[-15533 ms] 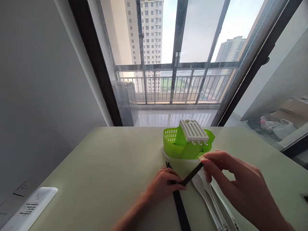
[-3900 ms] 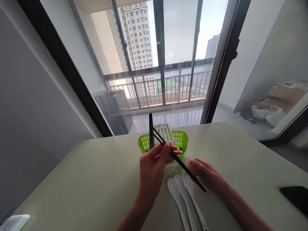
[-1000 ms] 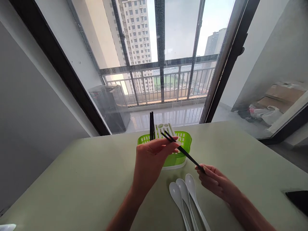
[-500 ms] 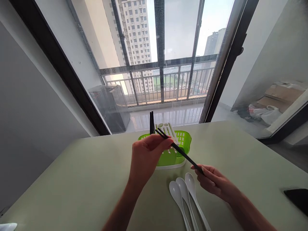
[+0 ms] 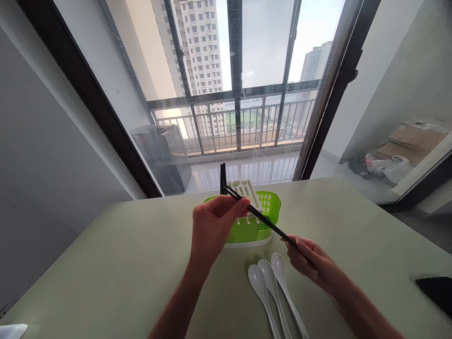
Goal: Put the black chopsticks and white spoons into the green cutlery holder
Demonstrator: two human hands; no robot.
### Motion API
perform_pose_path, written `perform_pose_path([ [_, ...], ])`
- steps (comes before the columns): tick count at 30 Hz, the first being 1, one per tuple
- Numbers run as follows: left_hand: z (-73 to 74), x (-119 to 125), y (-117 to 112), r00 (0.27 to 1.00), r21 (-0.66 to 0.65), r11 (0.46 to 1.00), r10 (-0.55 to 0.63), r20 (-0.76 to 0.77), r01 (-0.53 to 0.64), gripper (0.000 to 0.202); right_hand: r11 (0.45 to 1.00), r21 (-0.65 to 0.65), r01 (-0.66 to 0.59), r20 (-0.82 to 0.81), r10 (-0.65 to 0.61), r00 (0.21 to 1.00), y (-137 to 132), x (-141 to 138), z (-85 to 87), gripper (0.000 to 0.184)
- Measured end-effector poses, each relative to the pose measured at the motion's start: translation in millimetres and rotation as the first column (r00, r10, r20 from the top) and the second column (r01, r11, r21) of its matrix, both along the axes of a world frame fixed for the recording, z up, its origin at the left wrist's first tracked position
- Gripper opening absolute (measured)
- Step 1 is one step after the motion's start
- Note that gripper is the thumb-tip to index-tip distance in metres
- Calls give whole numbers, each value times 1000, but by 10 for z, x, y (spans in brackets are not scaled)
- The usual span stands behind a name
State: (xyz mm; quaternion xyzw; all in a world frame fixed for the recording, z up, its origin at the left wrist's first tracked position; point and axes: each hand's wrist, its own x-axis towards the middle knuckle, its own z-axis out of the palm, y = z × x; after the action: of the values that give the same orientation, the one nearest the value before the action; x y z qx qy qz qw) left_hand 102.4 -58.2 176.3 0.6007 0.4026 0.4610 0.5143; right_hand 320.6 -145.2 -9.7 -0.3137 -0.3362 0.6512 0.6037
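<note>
A pair of black chopsticks point(image 5: 268, 223) slants between my two hands, in front of a green basket point(image 5: 275, 207). My left hand point(image 5: 219, 221) pinches the pair near its upper-left end. The lower-right end is gripped by my right hand point(image 5: 307, 256), with the fingers wrapped round it. Other black chopsticks point(image 5: 222, 176) stand upright at the basket's left side, partly hidden behind my left hand. A white slotted rack point(image 5: 252, 193) leans inside the basket. Below my right hand lie three white spoons point(image 5: 259, 285), bowls pointing away from me.
All this is on a pale green table point(image 5: 134, 263). A black object point(image 5: 436, 292) lies at the right edge, and part of a white object point(image 5: 12, 330) shows at the lower left. Beyond the table is a glass door with dark frames point(image 5: 332, 94).
Both hands have shifted very slightly up and left with the chopsticks, whose tips now reach nearer the upright ones. The basket and spoons stay put.
</note>
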Motion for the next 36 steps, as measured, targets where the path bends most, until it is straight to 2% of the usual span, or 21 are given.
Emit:
perform_pose_path([
  [4, -42, -10, 36, 999, 17, 999, 38, 34, -39, 26, 998, -11, 63, 13, -63, 998, -6, 5, -34, 34],
  [9, -95, -10, 63, 998, 17, 999, 30, 63, -31, 28, 990, -21, 141, 12, -141, 990, 0, 26, -93, 42],
  [13, -115, 4, 74, 997, -1, 1000, 3, 72, -3, 30, 986, -22, 164, 29, -164, 986, 15, 1, -19, 32],
  [17, -123, 13, 91, 996, -33, 999, -19, 92, 22, 31, 986, -9, 164, 36, -163, 986, 23, -16, 58, 40],
  [20, -124, 8, 107, 993, -55, 998, -20, 113, 26, 30, 985, -10, 170, 36, -169, 985, 20, -8, 70, 38],
  [25, -124, -22, 124, 991, -70, 997, -18, 130, 28, 33, 988, -4, 158, 39, -157, 987, 13, 20, 19, 33],
  [36, -132, -39, 124, 980, -65, 996, -43, 193, 57, 32, 971, -57, 232, -8, -233, 973, 18, 40, -108, 29],
])
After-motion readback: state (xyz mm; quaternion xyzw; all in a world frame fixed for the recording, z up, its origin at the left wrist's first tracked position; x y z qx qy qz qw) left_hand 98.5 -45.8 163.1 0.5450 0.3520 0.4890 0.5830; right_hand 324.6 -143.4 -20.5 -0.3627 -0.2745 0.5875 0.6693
